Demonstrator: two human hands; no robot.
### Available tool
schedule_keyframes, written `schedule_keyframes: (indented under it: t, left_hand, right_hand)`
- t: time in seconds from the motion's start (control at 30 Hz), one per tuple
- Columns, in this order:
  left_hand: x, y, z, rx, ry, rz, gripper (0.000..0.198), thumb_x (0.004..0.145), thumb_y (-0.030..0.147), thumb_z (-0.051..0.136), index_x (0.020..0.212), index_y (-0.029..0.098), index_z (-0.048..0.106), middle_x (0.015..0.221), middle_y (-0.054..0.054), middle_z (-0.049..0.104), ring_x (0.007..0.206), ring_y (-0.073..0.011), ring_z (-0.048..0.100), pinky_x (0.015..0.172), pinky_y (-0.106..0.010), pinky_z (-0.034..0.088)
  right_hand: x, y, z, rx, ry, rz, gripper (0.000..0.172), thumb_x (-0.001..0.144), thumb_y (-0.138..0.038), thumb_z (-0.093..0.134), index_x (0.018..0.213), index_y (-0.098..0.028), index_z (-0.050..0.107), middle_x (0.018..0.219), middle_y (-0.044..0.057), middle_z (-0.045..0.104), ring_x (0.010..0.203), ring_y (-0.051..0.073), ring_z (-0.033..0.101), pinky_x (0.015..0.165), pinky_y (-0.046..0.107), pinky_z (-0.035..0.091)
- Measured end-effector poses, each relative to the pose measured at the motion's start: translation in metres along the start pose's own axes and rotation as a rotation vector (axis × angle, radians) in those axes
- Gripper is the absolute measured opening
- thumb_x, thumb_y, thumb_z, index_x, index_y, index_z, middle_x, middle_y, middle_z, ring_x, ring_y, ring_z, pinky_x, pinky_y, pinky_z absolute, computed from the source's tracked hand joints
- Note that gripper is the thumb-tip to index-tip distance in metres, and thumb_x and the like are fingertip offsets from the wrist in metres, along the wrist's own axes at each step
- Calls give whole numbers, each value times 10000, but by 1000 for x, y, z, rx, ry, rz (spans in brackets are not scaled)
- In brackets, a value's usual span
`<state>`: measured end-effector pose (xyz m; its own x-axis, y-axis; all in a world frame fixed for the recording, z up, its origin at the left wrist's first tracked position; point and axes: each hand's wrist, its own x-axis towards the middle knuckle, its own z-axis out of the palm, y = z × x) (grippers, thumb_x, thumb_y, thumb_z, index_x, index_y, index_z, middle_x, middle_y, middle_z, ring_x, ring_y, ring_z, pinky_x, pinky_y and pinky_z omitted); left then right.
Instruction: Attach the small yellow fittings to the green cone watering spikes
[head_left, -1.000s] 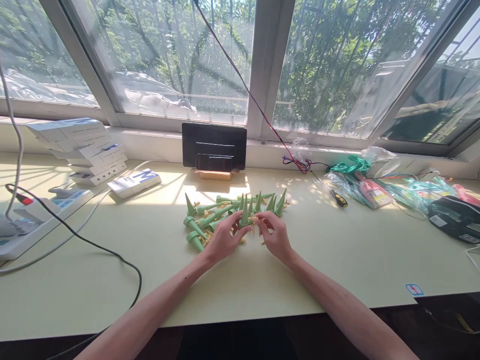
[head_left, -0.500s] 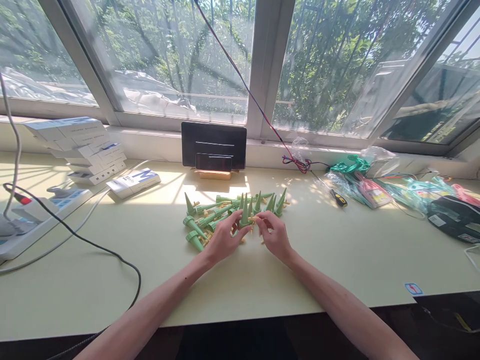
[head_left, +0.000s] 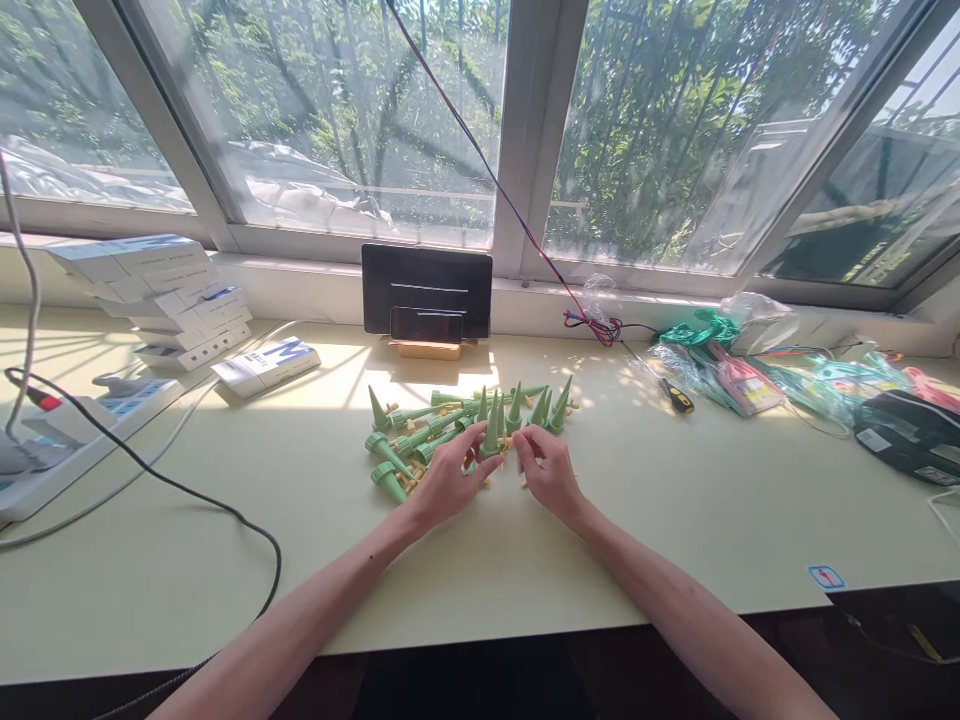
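Only tiny changes since the earlier frames: the cone (head_left: 492, 432) has nudged a hair to the right, and the right hand (head_left: 550, 470) has shifted its fingertips a touch at the tan stub (head_left: 505, 443). Left hand (head_left: 450, 470) looks pretty much parked where it was.

So, that left grip is closed on the green cone down at its base, fingers on the far side and thumb on the near side, with the point sticking up above them, close to upright. Stub pokes out of the cone's right side, toward the other hand. Right grip is narrow, fingertips bunched just beside the stub, but honestly I can't tell whether they're actually pinching it.

Rest of the cones (head_left: 388, 482) are piled on the counter (head_left: 465, 590) around and behind the left hand, some standing, some on their sides. Behind those there's a dark tablet (head_left: 427, 280) propped up with a phone (head_left: 426, 324) in front. Screwdriver (head_left: 679, 397) and some plastic bags (head_left: 739, 380) sit well off to the right, white boxes (head_left: 157, 275) over on the left.
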<state>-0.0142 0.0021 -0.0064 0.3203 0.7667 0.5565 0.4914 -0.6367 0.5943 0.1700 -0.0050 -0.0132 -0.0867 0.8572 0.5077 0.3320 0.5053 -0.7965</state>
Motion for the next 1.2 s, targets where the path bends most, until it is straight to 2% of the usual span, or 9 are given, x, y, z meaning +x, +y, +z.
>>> schedule_keyframes:
  t: [0.3,0.63,0.77,1.2]
  left_hand:
    - [-1,-1,0,-11,-33,6,378,909,345,619,1248,196,546,811,-17,644,651,-136,580,621,-253,499]
    - [-1,-4,1,8,-5,-7,358,909,350,609,1220,182,555,755,3,612,648,-137,561,612,-245,477]
    - [-1,-4,0,29,2,-13,359,914,355,595,1219,172,549,751,5,606,651,-134,544,618,-247,471]
    - [-1,-2,0,18,-14,-21,345,919,355,593,1203,165,548,763,1,605,671,-140,564,635,-251,481]
  right_hand:
    - [1,2,1,-17,-9,20,410,1013,-445,408,691,-204,484,553,-35,443,492,113,418,486,238,370]
    - [0,-2,2,36,34,-40,222,969,-383,519,922,-187,611,772,29,626,614,137,554,576,256,474]
    - [0,-3,2,31,20,-56,178,954,-351,549,959,-184,610,739,15,618,566,124,532,549,253,464]
    - [1,1,4,33,19,-27,188,959,-346,543,924,-173,608,745,18,606,585,122,539,554,245,468]
